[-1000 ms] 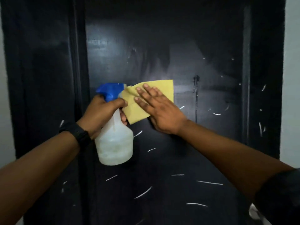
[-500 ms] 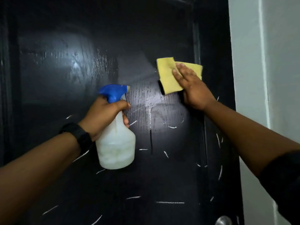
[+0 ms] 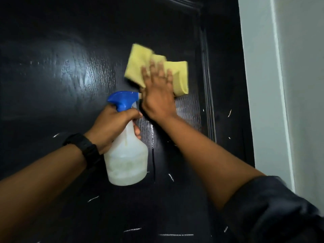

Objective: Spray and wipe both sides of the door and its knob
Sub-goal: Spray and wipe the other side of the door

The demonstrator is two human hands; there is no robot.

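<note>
A black door [image 3: 70,85] fills most of the head view, wet and glossy with white scratch marks low down. My right hand [image 3: 158,92] presses a yellow cloth [image 3: 140,62] flat against the door with straight, spread fingers, near the door's right moulding. Just below and left of it, my left hand [image 3: 112,125] grips the neck of a white spray bottle [image 3: 127,160] with a blue trigger head [image 3: 122,99], nozzle pointing right toward the cloth hand. The knob is out of view.
A pale grey wall [image 3: 289,85] and the door frame edge run down the right side. A black watch [image 3: 85,151] sits on my left wrist. A dark sleeve [image 3: 271,211] covers my right upper arm.
My right hand slid the cloth from the door's right edge leftward and slightly down, ending close to the bottle. The view shifted a little right and up; the knob dropped out of sight.
</note>
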